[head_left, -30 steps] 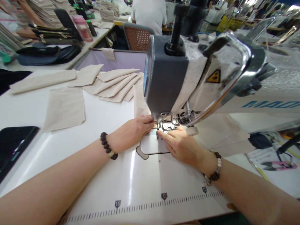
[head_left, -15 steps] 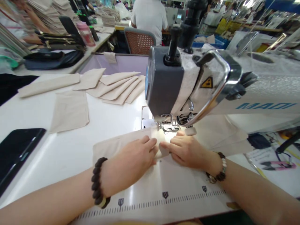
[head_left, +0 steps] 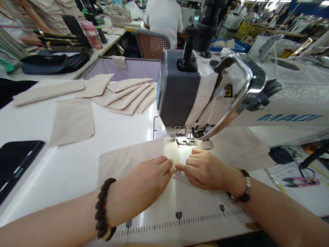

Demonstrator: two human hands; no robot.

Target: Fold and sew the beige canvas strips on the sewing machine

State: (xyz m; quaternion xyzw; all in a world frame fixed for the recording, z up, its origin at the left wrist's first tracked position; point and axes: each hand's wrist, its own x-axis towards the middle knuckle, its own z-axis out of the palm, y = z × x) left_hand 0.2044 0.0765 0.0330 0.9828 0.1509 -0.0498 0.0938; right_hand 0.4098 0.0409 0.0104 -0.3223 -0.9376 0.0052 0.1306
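A beige fabric piece [head_left: 120,163] lies flat on the white machine table, its right edge by the sewing machine's presser foot [head_left: 186,141]. Fingers bunched together, my left hand [head_left: 144,181] grips the near right edge of this piece. My right hand [head_left: 205,169] is just below the presser foot, its fingers curled and the index fingertip at the same fabric edge. The two hands' fingertips almost meet there. Above them stands the head of the sewing machine [head_left: 180,89]. The cloth under my left palm is hidden.
Several folded beige pieces [head_left: 128,96] lie at the back, with a single piece [head_left: 73,121] nearer. A phone [head_left: 19,161] rests at left, pink thread snips [head_left: 300,181] at right. More fabric [head_left: 244,147] sits under the machine arm. A person [head_left: 164,20] sits ahead.
My left hand has shifted slightly, its fingers now drawn closer together at the fabric edge. The right hand has moved a little down. The whole view has drifted slightly left.
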